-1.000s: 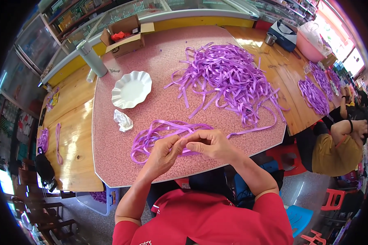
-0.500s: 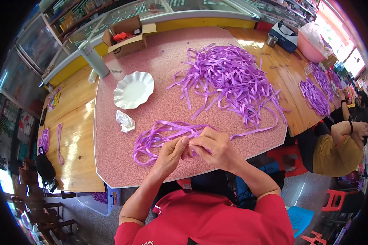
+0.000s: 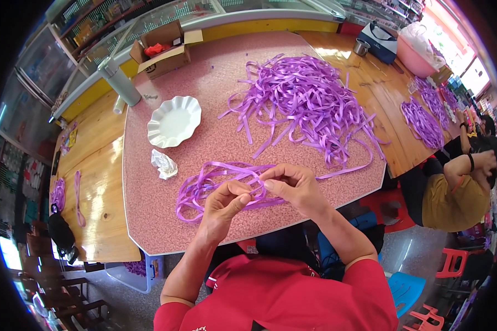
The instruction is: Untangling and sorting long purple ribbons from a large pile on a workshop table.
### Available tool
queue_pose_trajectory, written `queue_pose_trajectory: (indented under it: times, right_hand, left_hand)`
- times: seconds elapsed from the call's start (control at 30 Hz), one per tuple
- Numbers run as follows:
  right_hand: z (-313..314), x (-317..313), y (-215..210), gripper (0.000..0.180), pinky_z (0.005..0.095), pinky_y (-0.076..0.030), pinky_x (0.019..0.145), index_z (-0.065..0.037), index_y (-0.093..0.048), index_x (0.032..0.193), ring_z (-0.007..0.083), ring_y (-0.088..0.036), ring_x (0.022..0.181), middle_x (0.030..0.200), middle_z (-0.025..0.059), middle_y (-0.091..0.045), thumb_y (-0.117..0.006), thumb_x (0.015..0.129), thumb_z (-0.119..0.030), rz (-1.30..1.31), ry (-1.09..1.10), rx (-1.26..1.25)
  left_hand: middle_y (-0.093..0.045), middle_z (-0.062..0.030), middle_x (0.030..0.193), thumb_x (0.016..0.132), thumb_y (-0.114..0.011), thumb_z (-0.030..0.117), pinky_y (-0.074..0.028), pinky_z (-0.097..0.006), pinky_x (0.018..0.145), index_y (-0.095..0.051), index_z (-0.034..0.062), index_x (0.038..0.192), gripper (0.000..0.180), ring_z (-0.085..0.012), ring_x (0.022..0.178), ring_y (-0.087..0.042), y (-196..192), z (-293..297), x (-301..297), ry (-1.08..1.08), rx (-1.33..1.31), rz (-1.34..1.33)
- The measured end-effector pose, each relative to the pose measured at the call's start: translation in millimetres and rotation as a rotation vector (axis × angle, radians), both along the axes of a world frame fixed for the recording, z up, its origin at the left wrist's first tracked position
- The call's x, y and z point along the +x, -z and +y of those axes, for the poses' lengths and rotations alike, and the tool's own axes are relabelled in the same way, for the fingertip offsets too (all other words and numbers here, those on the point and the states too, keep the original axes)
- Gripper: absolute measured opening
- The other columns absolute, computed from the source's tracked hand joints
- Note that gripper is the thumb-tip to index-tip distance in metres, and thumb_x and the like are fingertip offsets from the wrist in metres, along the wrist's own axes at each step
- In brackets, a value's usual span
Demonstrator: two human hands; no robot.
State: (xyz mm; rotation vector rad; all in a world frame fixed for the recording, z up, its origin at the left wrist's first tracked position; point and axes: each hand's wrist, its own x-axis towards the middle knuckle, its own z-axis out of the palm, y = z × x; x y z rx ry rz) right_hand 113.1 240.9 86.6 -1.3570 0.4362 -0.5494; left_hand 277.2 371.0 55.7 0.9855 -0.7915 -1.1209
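Near the table's (image 3: 165,231) front edge, a looped purple ribbon (image 3: 204,185) is pinched by the fingers of the left hand (image 3: 226,201) and the right hand (image 3: 292,185). Further back, a ribbon pile (image 3: 303,99) is seen toward the far right corner.

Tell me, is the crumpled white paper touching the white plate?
Apart. The head view shows bare pink tabletop between the crumpled white paper and the white plate.
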Motion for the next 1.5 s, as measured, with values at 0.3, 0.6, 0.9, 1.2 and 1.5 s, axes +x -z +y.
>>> queue_pose_trajectory:
  times: [0.3, 0.6, 0.9, 1.2, 1.5]
  right_hand:
    - [-1, 2, 30, 0.013, 0.0179, -0.045, 0.067, -0.001, -0.070, 0.102, 0.0027, -0.059, 0.078, 0.088, 0.0006, -0.067, -0.071, 0.093, -0.010, 0.017, 0.047, 0.212]
    - [9, 5, 35, 0.020, 0.0184, -0.042, 0.063, 0.002, -0.072, 0.102, 0.0016, -0.055, 0.076, 0.084, -0.0028, -0.066, -0.068, 0.097, -0.016, -0.018, 0.097, -0.061]
    - [17, 7, 19, 0.016, 0.0180, -0.047, 0.070, 0.003, -0.071, 0.100, 0.0032, -0.058, 0.080, 0.088, -0.0007, -0.067, -0.065, 0.097, -0.011, 0.011, 0.052, 0.060]
    - [20, 15, 18, 0.013, 0.0245, -0.050, 0.067, -0.003, -0.069, 0.099, 0.0091, -0.061, 0.082, 0.094, 0.0036, -0.063, -0.067, 0.087, 0.002, -0.102, 0.261, -0.550]
    - [5, 15, 15, 0.035, 0.0314, -0.054, 0.053, -0.006, -0.070, 0.103, 0.0197, -0.066, 0.073, 0.091, 0.0053, -0.062, -0.076, 0.070, 0.004, -0.200, 0.377, -1.264]
  left_hand:
    - [-0.069, -0.0093, 0.102, 0.090, -0.073, 0.010, -0.047, -0.035, 0.088, -0.063, 0.0075, 0.091, 0.010, -0.0156, 0.093, -0.061, -6, -4, -12, -0.124, -0.041, 0.263]
    - [-0.066, -0.0061, 0.101, 0.076, -0.076, 0.002, -0.048, -0.039, 0.076, -0.061, 0.0075, 0.093, 0.024, -0.0288, 0.093, -0.062, -7, -19, -4, -0.413, -0.482, -1.338]
    - [-0.060, -0.0106, 0.110, 0.081, -0.075, 0.004, -0.047, -0.037, 0.083, -0.059, 0.0075, 0.097, 0.023, -0.0257, 0.095, -0.058, -9, -18, -8, -0.471, -0.414, -1.153]
    - [-0.061, -0.0024, 0.106, 0.101, -0.059, 0.021, -0.047, -0.031, 0.087, -0.060, 0.0071, 0.098, 0.014, -0.0123, 0.094, -0.056, -11, -15, -20, -0.021, 0.000, 0.381]
    - [-0.064, -0.0029, 0.107, 0.100, -0.060, 0.016, -0.049, -0.030, 0.088, -0.064, 0.0030, 0.106, 0.015, -0.0125, 0.099, -0.061, -11, -12, -10, -0.047, 0.053, 0.392]
